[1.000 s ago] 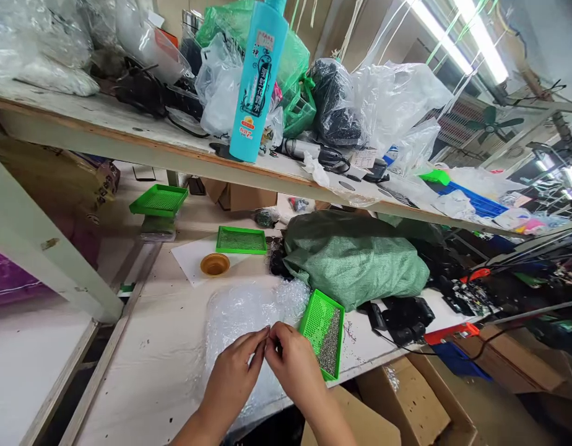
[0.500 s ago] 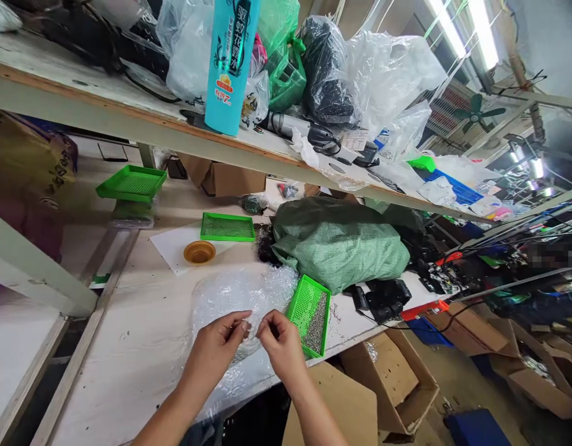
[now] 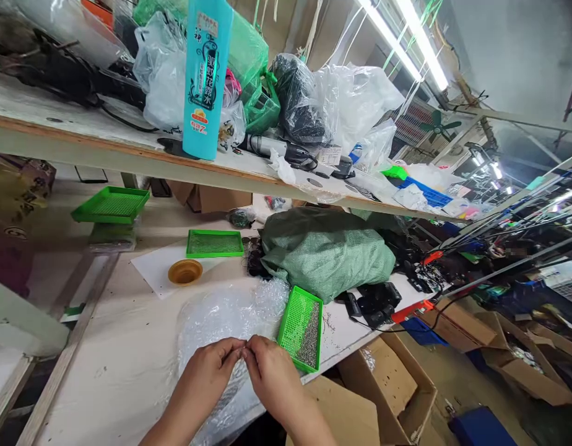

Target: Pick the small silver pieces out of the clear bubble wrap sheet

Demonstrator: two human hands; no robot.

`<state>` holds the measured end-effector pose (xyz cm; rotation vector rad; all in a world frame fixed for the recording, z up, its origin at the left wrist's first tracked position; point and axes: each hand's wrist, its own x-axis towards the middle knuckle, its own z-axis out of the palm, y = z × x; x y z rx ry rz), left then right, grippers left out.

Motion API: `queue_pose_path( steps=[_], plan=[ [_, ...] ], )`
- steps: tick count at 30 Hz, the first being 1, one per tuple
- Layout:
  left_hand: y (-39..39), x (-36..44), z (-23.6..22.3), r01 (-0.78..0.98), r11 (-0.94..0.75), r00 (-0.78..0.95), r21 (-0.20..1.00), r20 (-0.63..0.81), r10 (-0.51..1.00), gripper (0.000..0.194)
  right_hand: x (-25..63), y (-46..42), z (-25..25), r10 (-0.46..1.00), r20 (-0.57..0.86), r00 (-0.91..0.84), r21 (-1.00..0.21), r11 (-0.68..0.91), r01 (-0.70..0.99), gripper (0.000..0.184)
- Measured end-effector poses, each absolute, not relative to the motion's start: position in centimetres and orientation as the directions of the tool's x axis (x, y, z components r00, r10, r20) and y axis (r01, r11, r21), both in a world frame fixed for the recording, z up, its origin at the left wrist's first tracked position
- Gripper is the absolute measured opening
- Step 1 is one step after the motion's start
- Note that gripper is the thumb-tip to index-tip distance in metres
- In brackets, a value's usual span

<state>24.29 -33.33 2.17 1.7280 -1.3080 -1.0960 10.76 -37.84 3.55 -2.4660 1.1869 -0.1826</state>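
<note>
Left hand: 1, right hand: 1, both lower centre. Green trays: 3, one at left, one left of centre, one lower centre. Gold bowl: 1, left of centre. Green woven sack: 1, centre. Blue bottle: 1, upper left. Fan: 1, upper right. Long near light tubes: 2, upper right. Cardboard boxes, lower right: at least 3, clutter makes exact count shaky.
</note>
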Motion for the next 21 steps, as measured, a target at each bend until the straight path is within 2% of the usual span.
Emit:
queue_pose_path(
  steps=[4,6,9,10,12,14,18,21],
  plan=[
    [-33.0,24.7,2.6,-0.437,-0.268,0.163,0.859,-0.217,-0.962,0.034,11.1,-38.1,3.9,-0.757,-0.036,0.653,-0.32,-0.61,-0.725,0.011],
    [-32.9,24.8,2.6,-0.406,-0.274,0.185,0.872,-0.215,-0.959,0.034,11.2,-38.1,4.2,-0.749,-0.025,0.662,-0.368,-0.609,-0.703,0.011],
    [-32.8,25.1,2.6,-0.254,-0.283,0.171,0.925,-0.245,-0.954,0.034,11.2,-37.9,4.6,-0.722,-0.019,0.691,-0.494,-0.594,-0.635,0.003],
    [-32.8,25.2,2.5,-0.204,-0.287,0.158,0.936,-0.258,-0.953,0.034,11.2,-37.8,4.7,-0.726,-0.029,0.687,-0.51,-0.58,-0.635,0.006],
    [-32.9,25.5,2.5,-0.158,-0.297,0.143,0.942,-0.276,-0.951,0.033,11.2,-37.5,4.7,-0.75,-0.061,0.658,-0.493,-0.551,-0.673,0.012],
    [-33.1,25.8,2.4,-0.175,-0.308,0.15,0.935,-0.284,-0.947,0.03,11.3,-37.3,4.5,-0.764,-0.075,0.641,-0.458,-0.544,-0.703,0.006],
    [-33.3,26.1,2.2,-0.14,-0.39,0.121,0.91,-0.375,-0.919,0.034,11.4,-37.3,4.3,-0.735,-0.033,0.677,-0.461,-0.59,-0.663,0.007],
    [-32.9,25.4,2.4,-0.239,-0.376,0.155,0.895,-0.347,-0.925,0.039,11.2,-37.6,4.1,-0.745,0.014,0.666,-0.492,-0.586,-0.645,0.012]
  ],
)
